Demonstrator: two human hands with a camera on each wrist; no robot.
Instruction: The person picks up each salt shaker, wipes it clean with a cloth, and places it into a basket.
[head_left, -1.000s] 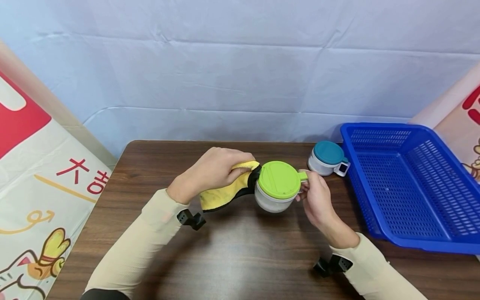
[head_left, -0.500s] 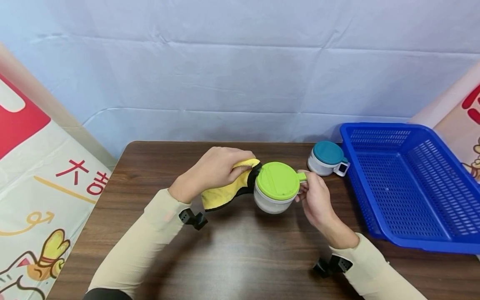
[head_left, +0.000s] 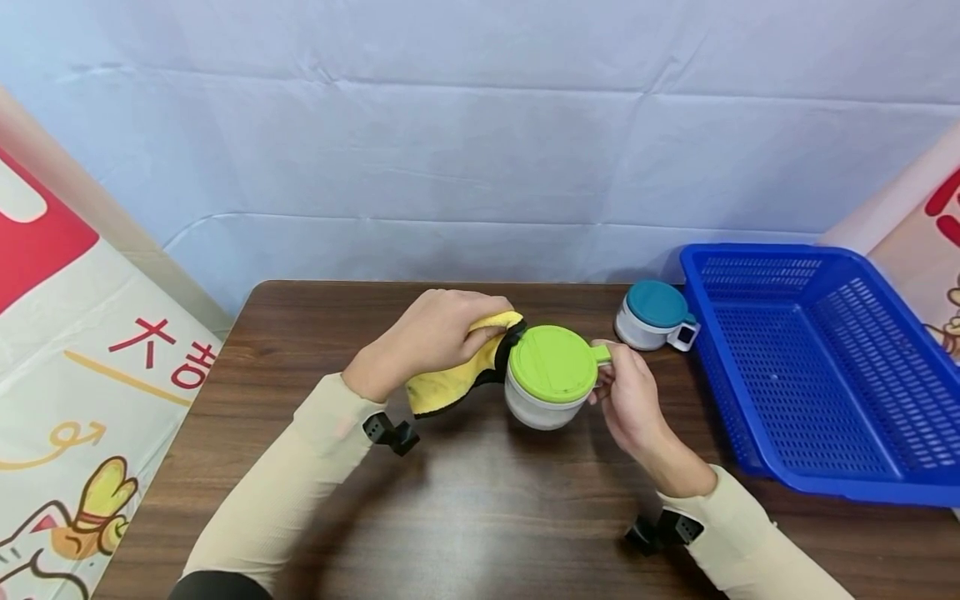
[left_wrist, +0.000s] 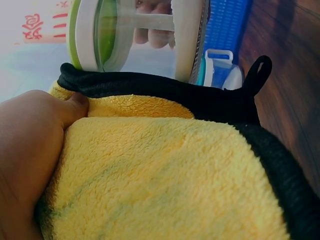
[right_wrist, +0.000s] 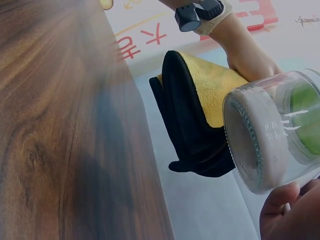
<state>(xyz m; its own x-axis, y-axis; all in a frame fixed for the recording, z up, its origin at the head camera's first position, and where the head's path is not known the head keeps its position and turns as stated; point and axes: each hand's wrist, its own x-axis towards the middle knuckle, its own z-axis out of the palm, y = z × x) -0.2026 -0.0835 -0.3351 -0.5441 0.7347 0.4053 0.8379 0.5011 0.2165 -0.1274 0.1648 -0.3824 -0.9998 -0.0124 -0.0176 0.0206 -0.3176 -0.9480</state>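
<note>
My right hand (head_left: 632, 396) grips the handle of a clear seasoning jar (head_left: 545, 413) with a lime-green lid (head_left: 552, 364). A whitish layer lies at its bottom. In the right wrist view the underside of the jar (right_wrist: 246, 142) shows, held off the table. With my left hand (head_left: 438, 333) I pinch a folded yellow cloth (head_left: 447, 385) with black edging, pressed to the jar's left side. The left wrist view has the cloth (left_wrist: 160, 175) large in front, a black loop at its corner. My left fingertips are hidden behind the cloth.
A second jar (head_left: 640, 331) with a teal lid stands at the back right of the brown wooden table (head_left: 480, 517). Right beside it is a blue plastic basket (head_left: 810, 383). A pale cloth backdrop (head_left: 450, 167) hangs behind the table's back edge.
The green-lidded jar has shifted slightly left and toward me. My left hand and the cloth have crept a little to the right. Both grips stay the same.
</note>
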